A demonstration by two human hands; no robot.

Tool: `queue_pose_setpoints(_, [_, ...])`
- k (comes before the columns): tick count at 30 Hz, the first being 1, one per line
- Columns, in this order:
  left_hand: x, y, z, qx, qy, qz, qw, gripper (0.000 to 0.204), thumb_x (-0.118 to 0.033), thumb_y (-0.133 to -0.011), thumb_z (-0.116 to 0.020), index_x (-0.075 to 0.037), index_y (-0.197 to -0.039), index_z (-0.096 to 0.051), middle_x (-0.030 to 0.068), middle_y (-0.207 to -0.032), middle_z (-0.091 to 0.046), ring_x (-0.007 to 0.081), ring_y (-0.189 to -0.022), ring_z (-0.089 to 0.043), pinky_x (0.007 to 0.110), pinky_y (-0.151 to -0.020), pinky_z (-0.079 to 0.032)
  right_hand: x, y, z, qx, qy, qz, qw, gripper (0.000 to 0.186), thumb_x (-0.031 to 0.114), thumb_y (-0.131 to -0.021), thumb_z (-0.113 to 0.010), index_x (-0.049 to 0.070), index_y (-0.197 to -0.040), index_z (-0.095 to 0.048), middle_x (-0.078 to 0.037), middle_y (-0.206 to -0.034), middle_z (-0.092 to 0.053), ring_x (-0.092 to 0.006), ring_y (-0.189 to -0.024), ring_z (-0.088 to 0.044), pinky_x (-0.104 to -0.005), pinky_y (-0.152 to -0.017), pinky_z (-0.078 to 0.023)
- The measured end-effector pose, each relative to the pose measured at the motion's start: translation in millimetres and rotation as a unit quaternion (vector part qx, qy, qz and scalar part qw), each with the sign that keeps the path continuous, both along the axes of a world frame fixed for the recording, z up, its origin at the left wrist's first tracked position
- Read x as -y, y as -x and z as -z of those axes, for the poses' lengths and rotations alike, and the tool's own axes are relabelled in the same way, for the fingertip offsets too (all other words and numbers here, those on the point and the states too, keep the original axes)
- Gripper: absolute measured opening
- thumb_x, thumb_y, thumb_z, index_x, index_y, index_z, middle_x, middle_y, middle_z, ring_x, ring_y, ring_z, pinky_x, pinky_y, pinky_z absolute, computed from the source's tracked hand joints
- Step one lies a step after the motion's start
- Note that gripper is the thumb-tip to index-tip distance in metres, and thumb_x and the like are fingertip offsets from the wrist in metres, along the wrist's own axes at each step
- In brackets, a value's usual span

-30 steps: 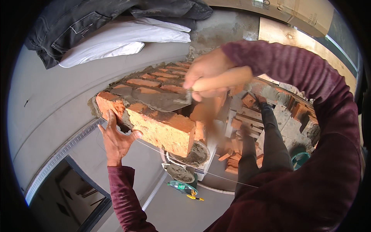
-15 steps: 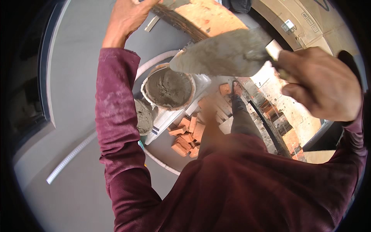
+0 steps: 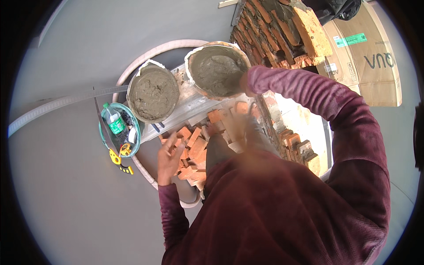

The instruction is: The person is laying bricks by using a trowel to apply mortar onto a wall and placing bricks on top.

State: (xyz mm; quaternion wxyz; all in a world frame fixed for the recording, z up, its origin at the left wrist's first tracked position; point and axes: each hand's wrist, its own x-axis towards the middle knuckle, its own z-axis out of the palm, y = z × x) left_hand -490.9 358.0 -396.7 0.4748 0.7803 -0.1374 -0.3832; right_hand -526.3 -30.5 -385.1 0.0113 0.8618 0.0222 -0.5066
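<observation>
A round, pale-rimmed bucket (image 3: 187, 67) is observed standing upright, containing wet grey mortar (image 3: 215, 70) of uneven, furrowed surface, while orange-red bricks (image 3: 198, 147) are found loosely heaped at mixed angles on its near side

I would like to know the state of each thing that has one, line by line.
Left bucket: open, mortar inside
Right bucket: open, mortar inside
Bottle: capped, tilted
Loose bricks: heaped untidily
Left hand: open, apparently empty
Right hand: mostly hidden, grip unclear
</observation>
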Motion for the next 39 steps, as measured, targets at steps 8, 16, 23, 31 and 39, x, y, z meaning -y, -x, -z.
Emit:
queue_pose_setpoints(8, [-63,64,57,-0.171,-0.033,-0.069,0.982,0.062,-0.027,-0.093,-0.064,0.005,-0.14,-0.04,0.0242,-0.139,-0.046,0.0304,-0.128,-0.048,0.038,-0.102,-0.043,24,-6,118,0.043,-0.248,-0.174,0.952,0.026,0.019,-0.08,-0.063,0.002,-0.099,-0.066,-0.015,-0.083,-0.068,-0.033,-0.077,-0.066,-0.0414,-0.07,-0.054])
queue_pose_setpoints(16, [-49,40,21,-0.053,-0.013,-0.045,0.997,0.05,-0.018,-0.095,-0.059,0.009,-0.135,-0.046,0.0074,-0.102,-0.062,0.0139,-0.092,-0.057,0.029,-0.083,-0.047,-7,13,17,-0.007,-0.199,0.498,0.844,0.022,0.027,-0.088,-0.063,0.005,-0.09,-0.063,-0.001,-0.071,-0.058,-0.0149,-0.06,-0.058,-0.0332,-0.051,-0.048])
queue_pose_setpoints(23, [0,12,11,-0.019,0.001,-0.017,1.0,0.053,-0.016,-0.092,-0.064,0.007,-0.136,-0.045,0.0186,-0.124,-0.058,0.0211,-0.114,-0.057,0.03,-0.096,-0.045,36,90,80,-0.022,-0.512,0.578,0.635,0.02,0.019,-0.086,-0.066,0.004,-0.099,-0.063,0.001,-0.069,-0.053,-0.0092,-0.053,-0.052,-0.0268,-0.045,-0.044])
queue_pose_setpoints(31, [159,-78,-126,0.236,0.115,-0.02,0.965,0.053,-0.021,-0.096,-0.057,0.008,-0.138,-0.042,0.0226,-0.138,-0.049,0.0273,-0.128,-0.049,0.034,-0.107,-0.036,95,156,-100,0.071,-0.56,0.519,0.642,0.018,0.015,-0.089,-0.064,0.002,-0.1,-0.057,0.0,-0.07,-0.052,-0.0097,-0.054,-0.054,-0.0267,-0.046,-0.049])
queue_pose_setpoints(39, [458,-47,-209,0.442,0.045,0.314,0.839,0.079,-0.037,-0.081,-0.071,0.003,-0.141,-0.039,0.0238,-0.144,-0.041,0.033,-0.137,-0.037,0.043,-0.112,-0.028,201,314,-209,0.234,-0.525,0.575,0.582,0.021,0.014,-0.096,-0.055,-0.001,-0.109,-0.05,0.001,-0.06,-0.05,-0.0069,-0.05,-0.051,-0.0237,-0.044,-0.042])
